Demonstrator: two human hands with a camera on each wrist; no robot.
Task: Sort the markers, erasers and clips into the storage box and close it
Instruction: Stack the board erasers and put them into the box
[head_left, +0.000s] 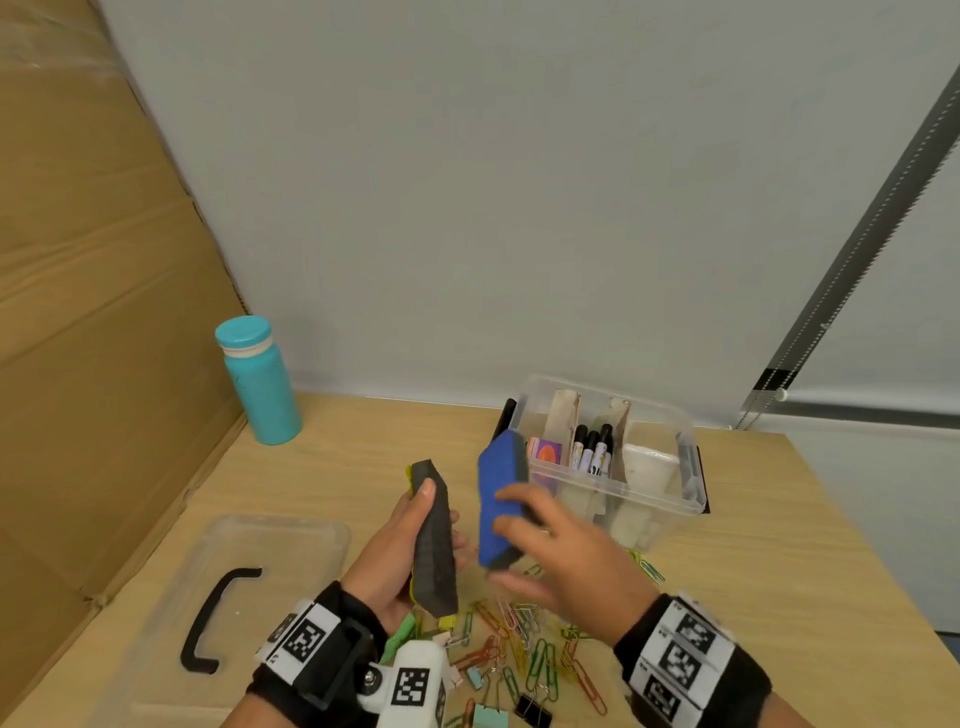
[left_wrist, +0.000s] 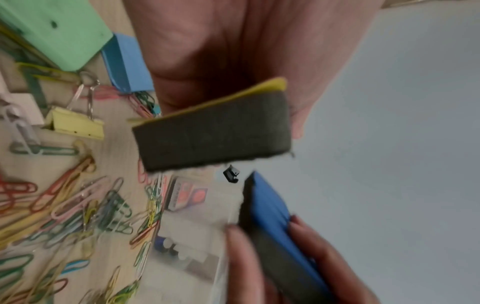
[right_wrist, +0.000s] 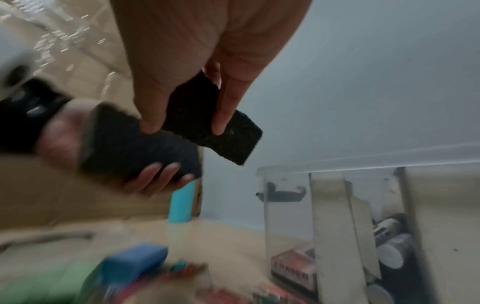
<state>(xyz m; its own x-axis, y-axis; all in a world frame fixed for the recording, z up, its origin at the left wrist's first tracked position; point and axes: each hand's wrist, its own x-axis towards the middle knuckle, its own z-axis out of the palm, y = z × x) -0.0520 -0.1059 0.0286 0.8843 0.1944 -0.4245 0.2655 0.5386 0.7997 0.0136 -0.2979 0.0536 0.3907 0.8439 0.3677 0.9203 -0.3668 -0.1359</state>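
My left hand (head_left: 410, 540) grips a yellow-backed board eraser (head_left: 436, 535) with its dark felt face towards me, above the table. My right hand (head_left: 550, 540) holds a blue-backed board eraser (head_left: 498, 499) just to the right of it, beside the left end of the clear storage box (head_left: 649, 499). The box stands open; cardboard dividers split it, with black-capped markers (head_left: 592, 447) in the middle part and a small boxed eraser (head_left: 545, 451) at the left. The yellow eraser (left_wrist: 213, 135) and the blue eraser (left_wrist: 270, 207) both show in the left wrist view. Coloured paper clips (head_left: 524, 644) and binder clips (head_left: 532, 709) lie scattered under my hands.
The box's clear lid (head_left: 228, 587) with a black handle lies on the table at the left. A teal bottle (head_left: 260, 384) stands at the back left against a cardboard sheet (head_left: 93, 312). A grey wall closes the table's far edge.
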